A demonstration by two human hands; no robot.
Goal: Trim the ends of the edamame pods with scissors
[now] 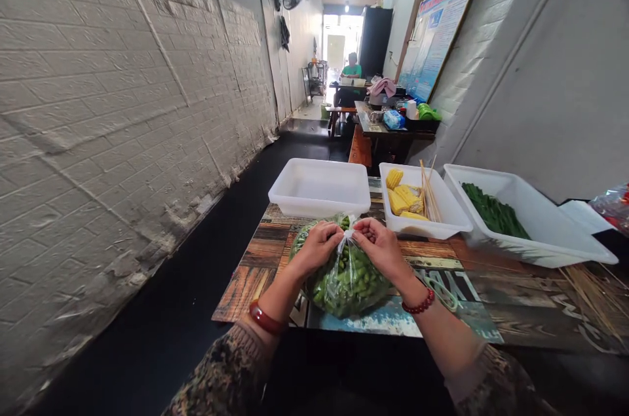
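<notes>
A clear plastic bag [346,282] full of green vegetable pieces, whose kind I cannot make out, rests on the patterned wooden table [255,252]. Its gathered neck forms a knot at the top. From the left, my left hand [318,245] pinches the plastic at this knot. My right hand [381,247] grips the same knot from the other side, fingers closed on the plastic. Just behind the bag stands a white tray [322,206] with nothing visible in it. Near my right wrist lies a pale green looped band [445,295].
To the right, one white tray [432,229] holds corn pieces [405,194] and wooden skewers [428,190]. A larger white tray [550,252] contains long green vegetables [494,211]. Loose skewers [597,301] lie at the right edge. Farther back, a person [350,67] sits at another table.
</notes>
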